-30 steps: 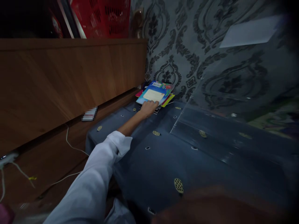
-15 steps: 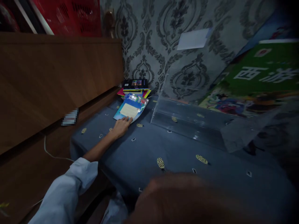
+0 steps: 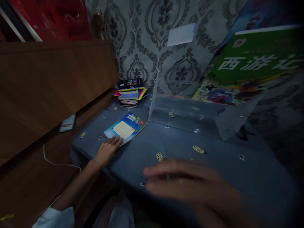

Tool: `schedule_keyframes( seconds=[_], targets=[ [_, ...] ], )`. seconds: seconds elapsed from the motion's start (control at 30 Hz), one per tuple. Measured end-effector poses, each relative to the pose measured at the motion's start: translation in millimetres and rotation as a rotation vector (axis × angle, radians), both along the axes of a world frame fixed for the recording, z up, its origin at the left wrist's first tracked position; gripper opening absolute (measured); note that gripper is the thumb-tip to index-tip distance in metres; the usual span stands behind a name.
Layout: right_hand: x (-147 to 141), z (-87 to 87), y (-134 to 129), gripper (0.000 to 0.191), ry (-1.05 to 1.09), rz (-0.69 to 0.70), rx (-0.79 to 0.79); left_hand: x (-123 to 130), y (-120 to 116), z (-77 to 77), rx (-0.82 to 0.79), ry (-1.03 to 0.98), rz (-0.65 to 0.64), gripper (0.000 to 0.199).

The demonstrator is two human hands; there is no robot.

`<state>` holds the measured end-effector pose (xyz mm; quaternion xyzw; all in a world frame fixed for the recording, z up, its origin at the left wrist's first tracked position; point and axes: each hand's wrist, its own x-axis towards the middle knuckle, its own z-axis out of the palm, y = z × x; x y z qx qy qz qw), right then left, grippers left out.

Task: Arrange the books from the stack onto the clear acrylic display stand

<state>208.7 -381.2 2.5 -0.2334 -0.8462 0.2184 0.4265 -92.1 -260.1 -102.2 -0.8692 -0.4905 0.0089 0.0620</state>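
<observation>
My left hand (image 3: 108, 150) is at the near edge of a blue book (image 3: 124, 129), its fingers over the cover and its thumb out of sight. The book lies back cover up on the dark patterned tablecloth, with a barcode and a cream text panel showing. Nearer to me, my right hand (image 3: 187, 182) hovers above the cloth, blurred, its fingers loosely extended and nothing visible in them. Behind the blue book stands a stack of books (image 3: 130, 93), a black one on top.
A clear plastic stand (image 3: 175, 118) is at the back of the table (image 3: 180, 139). On the right, a green book with Chinese characters (image 3: 237, 68) leans upright. The wooden cabinet (image 3: 57, 82) borders the left side, with a red basket (image 3: 68, 20) on top.
My left hand has drawn the blue book away from the stack, toward me and left, and it now lies lower on the cloth. My right hand has come further into view.
</observation>
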Motion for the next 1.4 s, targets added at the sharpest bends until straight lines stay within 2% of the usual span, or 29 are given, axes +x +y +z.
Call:
schedule_keyframes(
  seconds=[0.07,0.23,0.3,0.4,0.53,0.67,0.77,0.87,0.97,1.07,1.27,1.4],
  targets=[
    [-2.2,-11.9,16.2,0.050,0.010,-0.028,-0.038,-7.0,-12.1,-5.0,-0.004,-0.014,-0.044,0.060],
    [4.9,-70.5,28.3,0.057,-0.157,-0.161,-0.039,-13.9,-31.2,-9.6,-0.067,-0.079,-0.178,0.062],
    [10.2,-88.0,27.4,0.056,-0.224,-0.211,-0.008,-11.5,-31.9,-7.1,-0.105,-0.106,-0.250,0.062],
    [24.3,-103.1,29.9,0.053,-0.256,-0.295,0.053,-2.0,-24.7,-2.8,-0.184,-0.151,-0.403,0.059],
    [62.8,-114.7,42.0,0.048,-0.180,-0.459,0.059,25.7,-3.1,1.6,-0.287,-0.211,-0.556,0.051],
    [115.7,-126.2,51.1,0.048,-0.042,-0.655,-0.103,68.3,27.0,6.6,-0.366,-0.240,-0.685,0.047],
    [149.8,-136.6,47.1,0.042,0.047,-0.812,-0.197,96.3,46.1,10.7,-0.332,-0.177,-0.701,0.049],
    [170.0,-145.4,35.4,0.041,0.100,-0.882,-0.275,113.3,52.5,17.2,-0.281,-0.001,-0.683,0.054],
    [176.4,-147.5,26.3,0.042,0.129,-0.855,-0.334,129.2,44.8,25.6,-0.298,0.144,-0.694,0.063],
    [175.0,-143.4,25.0,0.044,0.167,-0.794,-0.382,160.1,29.1,28.8,-0.325,0.134,-0.752,0.066],
    [170.6,-139.0,27.4,0.039,0.246,-0.774,-0.413,241.6,10.8,8.8,-0.155,-0.070,-0.736,0.061],
    [170.4,-141.7,28.9,0.040,0.285,-0.805,-0.430,259.0,14.4,-3.6,-0.088,-0.170,-0.741,0.056]
  ],
)
